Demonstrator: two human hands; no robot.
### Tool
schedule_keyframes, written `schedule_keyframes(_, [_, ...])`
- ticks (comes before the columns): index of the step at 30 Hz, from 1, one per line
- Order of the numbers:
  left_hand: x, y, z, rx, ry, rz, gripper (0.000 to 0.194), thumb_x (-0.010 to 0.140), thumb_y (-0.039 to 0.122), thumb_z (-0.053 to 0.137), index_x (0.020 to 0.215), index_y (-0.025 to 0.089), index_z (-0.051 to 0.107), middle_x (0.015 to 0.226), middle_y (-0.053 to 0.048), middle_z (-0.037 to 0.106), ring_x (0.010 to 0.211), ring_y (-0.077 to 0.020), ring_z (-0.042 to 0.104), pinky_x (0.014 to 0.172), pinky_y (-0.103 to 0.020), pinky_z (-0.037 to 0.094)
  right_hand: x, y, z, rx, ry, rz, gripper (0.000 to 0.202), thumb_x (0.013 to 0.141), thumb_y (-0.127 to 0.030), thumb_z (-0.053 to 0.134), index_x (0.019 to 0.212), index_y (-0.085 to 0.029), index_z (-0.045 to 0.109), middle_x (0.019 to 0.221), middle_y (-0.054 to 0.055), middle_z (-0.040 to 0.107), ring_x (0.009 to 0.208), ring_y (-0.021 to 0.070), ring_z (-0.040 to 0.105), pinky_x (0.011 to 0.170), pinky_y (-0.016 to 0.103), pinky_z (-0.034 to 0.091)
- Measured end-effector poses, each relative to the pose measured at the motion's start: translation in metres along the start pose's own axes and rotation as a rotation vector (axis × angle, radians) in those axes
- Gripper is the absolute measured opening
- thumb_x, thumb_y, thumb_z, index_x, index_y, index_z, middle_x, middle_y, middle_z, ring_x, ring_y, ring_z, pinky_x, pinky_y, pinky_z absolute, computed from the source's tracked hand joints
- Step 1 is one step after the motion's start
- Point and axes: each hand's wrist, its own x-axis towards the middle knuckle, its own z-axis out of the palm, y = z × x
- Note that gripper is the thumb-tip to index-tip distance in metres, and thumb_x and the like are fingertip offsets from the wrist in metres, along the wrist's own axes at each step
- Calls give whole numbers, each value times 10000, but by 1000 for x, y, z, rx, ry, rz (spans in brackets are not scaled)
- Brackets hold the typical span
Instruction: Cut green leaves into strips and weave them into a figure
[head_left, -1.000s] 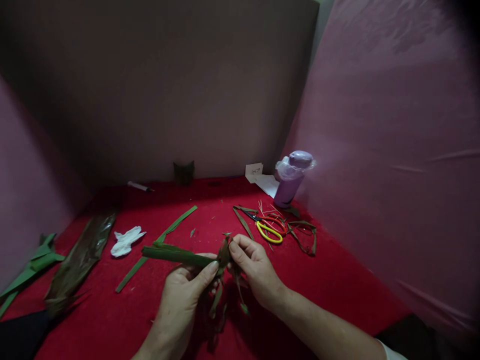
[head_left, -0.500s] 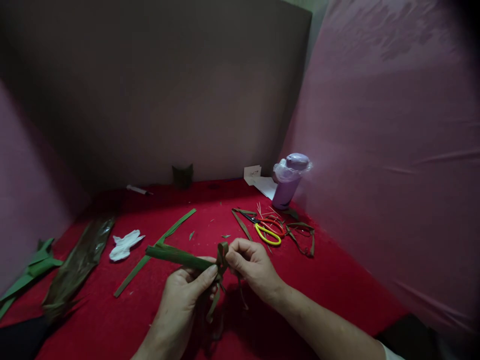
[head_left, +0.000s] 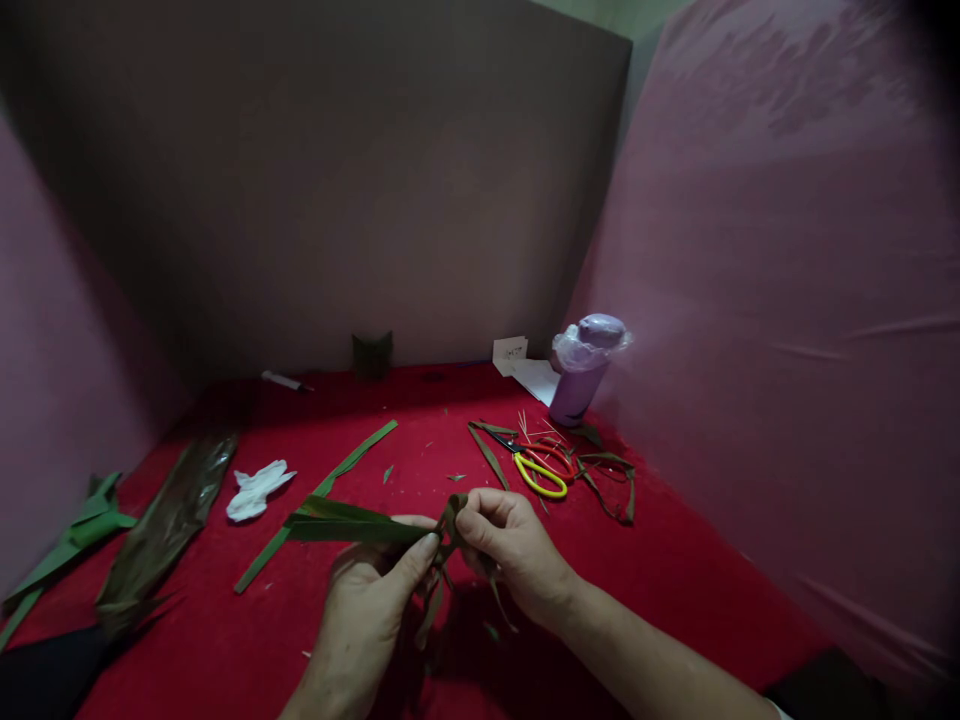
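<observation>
My left hand (head_left: 367,600) is closed on a folded green leaf (head_left: 352,525), its thumb pressing near the right end. The leaf's free end points left and shows split layers. At the pinched end, a narrow brownish leaf strip (head_left: 451,515) makes a small loop. My right hand (head_left: 517,550) pinches that strip between thumb and fingers, close to my left fingertips. Thin strip tails (head_left: 429,615) dangle below both hands. How the strip goes around the leaf is hidden by my fingers.
Scissors (head_left: 541,475) with red and yellow handles lie beyond my right hand, amid toothpicks and leaf strips (head_left: 626,490). A purple bottle (head_left: 579,390) stands behind. Leftward are a green strip (head_left: 259,565), white tissue (head_left: 257,490), brown leaf (head_left: 169,530) and green leaf piece (head_left: 86,535).
The green leaf has turned in my left hand, now showing its split layers. My right hand still pinches the strip; the loop sits slightly lower and leans right. The whole view has shifted slightly.
</observation>
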Motion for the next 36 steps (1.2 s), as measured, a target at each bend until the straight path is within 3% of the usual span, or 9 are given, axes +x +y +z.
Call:
schedule_keyframes(5, [0,1,-1,62,22,41,204,590,266,754,782,204,721,487,6,626,375,-143,513,412,-253,452,-2,-2,3,-59,-6,-2,379,668,-444,719,588,-152,492,458,-64,439,394,38,324,382,179,192])
schedule_keyframes(8, [2,0,-2,156,79,154,134,628,259,736,754,213,724,621,-19,693,571,-187,626,573,-258,504,-3,-1,3,-56,-5,-7,371,677,-439,714,597,-153,490,456,-65,441,389,38,324,382,179,196])
schedule_keyframes(11, [6,-2,-4,233,64,241,91,678,269,699,745,210,718,754,-32,727,731,-205,655,693,-260,504,-4,2,2,-52,45,-47,372,686,-449,703,611,-156,487,466,-69,434,399,40,326,385,176,206])
schedule_keyframes(23, [9,-11,-7,246,90,291,72,689,282,679,736,228,686,743,15,715,727,-159,643,693,-212,501,-6,11,4,68,41,-57,326,765,-412,659,667,-160,478,492,-69,452,393,33,341,376,154,222])
schedule_keyframes(36, [9,-8,-8,244,59,276,36,711,254,673,739,236,686,733,26,704,719,-147,634,687,-198,481,-4,12,4,211,17,72,340,779,-417,643,658,-161,454,474,-74,477,302,-3,255,308,131,149])
